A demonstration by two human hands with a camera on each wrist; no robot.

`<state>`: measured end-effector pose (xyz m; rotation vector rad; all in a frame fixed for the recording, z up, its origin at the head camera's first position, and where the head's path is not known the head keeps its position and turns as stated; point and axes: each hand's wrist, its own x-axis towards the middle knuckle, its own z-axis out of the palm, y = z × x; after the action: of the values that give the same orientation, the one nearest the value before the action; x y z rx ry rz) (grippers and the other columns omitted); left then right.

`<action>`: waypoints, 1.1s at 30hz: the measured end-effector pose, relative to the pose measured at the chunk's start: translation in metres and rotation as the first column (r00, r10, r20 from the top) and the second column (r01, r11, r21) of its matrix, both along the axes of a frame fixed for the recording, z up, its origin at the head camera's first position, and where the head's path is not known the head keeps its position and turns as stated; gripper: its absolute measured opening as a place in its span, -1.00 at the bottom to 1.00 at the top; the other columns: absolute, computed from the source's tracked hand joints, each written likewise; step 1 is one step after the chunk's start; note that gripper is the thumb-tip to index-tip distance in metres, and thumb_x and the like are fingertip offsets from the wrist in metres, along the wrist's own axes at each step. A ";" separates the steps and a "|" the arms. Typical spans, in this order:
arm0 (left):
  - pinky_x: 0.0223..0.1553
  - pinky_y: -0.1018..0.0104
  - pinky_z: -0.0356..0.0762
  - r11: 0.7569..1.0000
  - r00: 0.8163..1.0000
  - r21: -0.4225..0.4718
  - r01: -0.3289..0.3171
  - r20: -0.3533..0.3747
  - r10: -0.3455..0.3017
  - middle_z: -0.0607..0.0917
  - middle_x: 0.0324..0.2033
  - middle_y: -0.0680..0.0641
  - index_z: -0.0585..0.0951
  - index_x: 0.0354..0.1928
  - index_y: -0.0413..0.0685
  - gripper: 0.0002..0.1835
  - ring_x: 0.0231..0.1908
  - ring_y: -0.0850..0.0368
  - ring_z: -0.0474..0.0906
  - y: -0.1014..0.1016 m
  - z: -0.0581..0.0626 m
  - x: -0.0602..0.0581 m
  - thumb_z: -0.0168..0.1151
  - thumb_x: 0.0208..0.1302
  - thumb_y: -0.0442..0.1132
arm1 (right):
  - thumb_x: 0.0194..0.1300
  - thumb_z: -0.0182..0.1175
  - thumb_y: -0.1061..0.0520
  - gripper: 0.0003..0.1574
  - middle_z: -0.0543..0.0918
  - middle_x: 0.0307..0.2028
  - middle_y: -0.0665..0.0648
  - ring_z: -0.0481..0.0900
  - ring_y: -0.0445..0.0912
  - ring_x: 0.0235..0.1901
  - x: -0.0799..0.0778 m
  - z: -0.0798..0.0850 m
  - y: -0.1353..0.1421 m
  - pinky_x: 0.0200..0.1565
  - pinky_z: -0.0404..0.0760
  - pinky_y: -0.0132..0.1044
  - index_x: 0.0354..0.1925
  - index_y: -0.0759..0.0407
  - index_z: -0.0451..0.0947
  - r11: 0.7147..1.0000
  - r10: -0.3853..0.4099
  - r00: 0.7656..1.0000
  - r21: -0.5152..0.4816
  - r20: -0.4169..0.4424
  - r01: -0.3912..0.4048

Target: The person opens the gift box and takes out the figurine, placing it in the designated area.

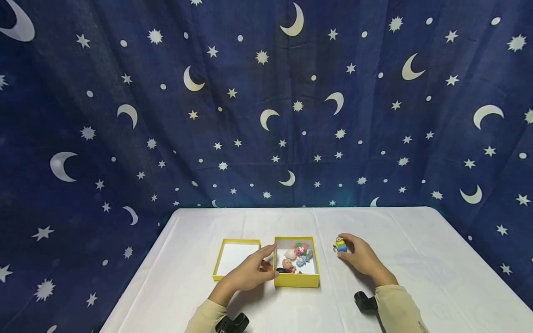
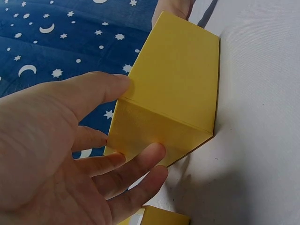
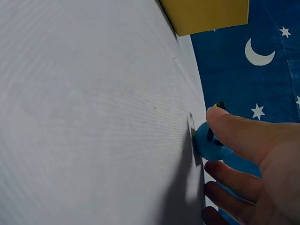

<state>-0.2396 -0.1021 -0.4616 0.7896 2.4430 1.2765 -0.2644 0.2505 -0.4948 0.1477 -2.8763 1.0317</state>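
Note:
In the head view, a yellow minion figure (image 1: pixel 342 246) in blue overalls is upright by the table, pinched between the thumb and fingers of my right hand (image 1: pixel 366 259). Its round blue part (image 3: pixel 207 144) shows beyond the thumb in the right wrist view. To the left is an open yellow box (image 1: pixel 297 280) holding several small toy figures (image 1: pixel 300 250). My left hand (image 1: pixel 250 272) rests at the box's near left corner. In the left wrist view its thumb touches one wall's edge, and the loosely extended fingers lie against the adjoining yellow wall (image 2: pixel 154 131).
A shallow yellow box lid (image 1: pixel 240 240) with a white inside lies left of the box, behind my left hand. A white cloth covers the table (image 1: pixel 416 259). The dark blue curtain (image 1: pixel 250 83) with moons and stars hangs behind the far edge.

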 end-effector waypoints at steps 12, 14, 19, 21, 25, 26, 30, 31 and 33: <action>-0.07 0.45 0.61 1.000 1.000 0.027 -0.008 0.013 0.008 0.16 0.54 -0.35 0.16 0.55 -0.26 -0.14 -0.10 0.18 0.62 -0.002 0.002 0.000 0.35 0.32 -0.21 | 0.42 0.24 0.02 -0.40 0.56 0.18 0.55 0.47 0.45 0.24 0.005 0.010 0.007 0.25 0.41 0.36 0.27 0.35 0.48 0.999 0.026 0.999 -0.028 -0.040 -0.027; -0.07 0.43 0.61 1.000 1.000 0.026 -0.010 0.020 0.010 0.15 0.55 -0.34 0.15 0.55 -0.25 -0.14 -0.11 0.18 0.61 -0.002 0.002 0.000 0.36 0.32 -0.21 | 0.45 0.20 -0.02 -0.39 0.55 0.20 0.56 0.44 0.46 0.26 0.006 0.012 0.007 0.25 0.40 0.37 0.29 0.34 0.47 0.999 0.026 0.999 -0.030 -0.032 -0.027; -0.07 0.44 0.61 1.000 1.000 0.022 -0.013 0.023 0.012 0.15 0.55 -0.32 0.15 0.56 -0.24 -0.14 -0.12 0.22 0.60 -0.003 0.001 0.001 0.35 0.32 -0.21 | 0.48 0.16 -0.05 -0.36 0.51 0.24 0.55 0.39 0.47 0.30 0.007 0.018 0.006 0.26 0.37 0.39 0.33 0.33 0.44 0.999 0.026 0.999 -0.028 -0.032 -0.027; -0.07 0.45 0.60 1.000 1.000 0.023 -0.012 0.018 0.012 0.16 0.55 -0.33 0.15 0.56 -0.25 -0.14 -0.12 0.21 0.60 -0.003 0.001 0.001 0.35 0.33 -0.21 | 0.48 0.16 -0.05 -0.35 0.51 0.25 0.54 0.38 0.47 0.31 0.007 0.020 0.005 0.27 0.36 0.39 0.34 0.33 0.43 0.999 0.025 0.999 -0.028 -0.041 -0.026; -0.05 0.45 0.60 1.000 1.000 0.021 -0.005 -0.003 0.005 0.16 0.53 -0.36 0.15 0.55 -0.27 -0.14 -0.11 0.19 0.61 -0.002 0.001 0.001 0.35 0.33 -0.20 | 0.48 0.16 -0.06 -0.34 0.51 0.25 0.53 0.39 0.45 0.30 0.007 0.025 0.004 0.28 0.36 0.38 0.33 0.34 0.43 0.999 0.026 0.997 -0.018 -0.070 -0.027; -0.05 0.45 0.60 1.000 1.000 0.020 -0.005 -0.006 0.005 0.17 0.53 -0.37 0.15 0.55 -0.27 -0.14 -0.10 0.19 0.61 -0.001 0.001 0.000 0.35 0.33 -0.20 | 0.47 0.16 -0.06 -0.34 0.52 0.24 0.53 0.40 0.45 0.30 0.007 0.026 0.003 0.28 0.35 0.38 0.33 0.34 0.44 0.999 0.028 0.996 -0.015 -0.080 -0.030; -0.05 0.45 0.60 1.000 1.000 0.014 -0.009 -0.012 0.009 0.17 0.53 -0.37 0.15 0.55 -0.28 -0.14 -0.11 0.22 0.61 0.000 0.001 -0.001 0.35 0.33 -0.20 | 0.47 0.17 -0.02 -0.36 0.53 0.24 0.52 0.41 0.45 0.29 0.008 0.032 0.001 0.29 0.34 0.38 0.32 0.36 0.44 0.999 0.039 0.993 -0.018 -0.112 -0.041; -0.05 0.45 0.60 1.000 1.000 0.014 -0.009 -0.012 0.010 0.17 0.53 -0.37 0.15 0.55 -0.29 -0.14 -0.11 0.22 0.61 0.001 0.001 -0.001 0.35 0.33 -0.20 | 0.47 0.17 -0.02 -0.37 0.53 0.24 0.52 0.41 0.45 0.29 0.009 0.033 0.000 0.28 0.35 0.39 0.32 0.36 0.44 0.999 0.043 0.992 -0.019 -0.115 -0.045; -0.06 0.46 0.60 1.000 1.000 0.011 -0.009 -0.010 0.009 0.17 0.53 -0.37 0.15 0.55 -0.29 -0.14 -0.12 0.24 0.60 0.001 0.000 -0.001 0.35 0.33 -0.21 | 0.47 0.17 -0.01 -0.37 0.53 0.24 0.51 0.41 0.44 0.29 0.010 0.036 -0.002 0.28 0.35 0.38 0.33 0.35 0.44 0.998 0.052 0.992 -0.014 -0.116 -0.054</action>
<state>-0.2410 -0.1014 -0.4616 0.7906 2.4523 1.2932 -0.2546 0.2481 -0.4589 0.2742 -2.7728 1.0211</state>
